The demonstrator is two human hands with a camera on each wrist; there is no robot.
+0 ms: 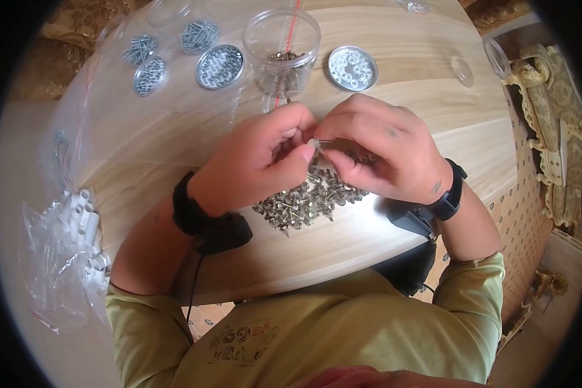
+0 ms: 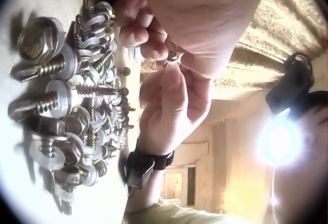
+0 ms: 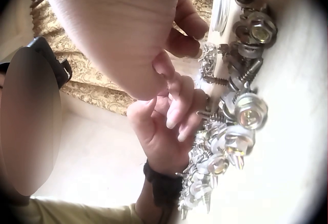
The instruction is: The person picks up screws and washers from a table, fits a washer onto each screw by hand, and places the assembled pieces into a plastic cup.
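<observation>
In the head view my left hand (image 1: 258, 158) and right hand (image 1: 385, 145) meet over the table. Between their fingertips is a small hex-head screw (image 2: 173, 56) with a whitish washer (image 1: 313, 143) on it. The left thumb and fingers pinch it at the washer end. From the right, the other thumb and fingers pinch the shaft, covering part of it. Right below the hands lies a pile of screws (image 1: 304, 207), many with translucent washers under their heads. The right wrist view shows the pile (image 3: 238, 139) close up, while the hands hide the held screw.
Behind the hands stands a clear tub (image 1: 281, 39) partly filled with screws. Beside it are a lid of white washers (image 1: 352, 68), a lid of small metal parts (image 1: 220, 66) and containers of long screws (image 1: 199, 37). White tubes (image 1: 83, 216) in plastic lie at the left.
</observation>
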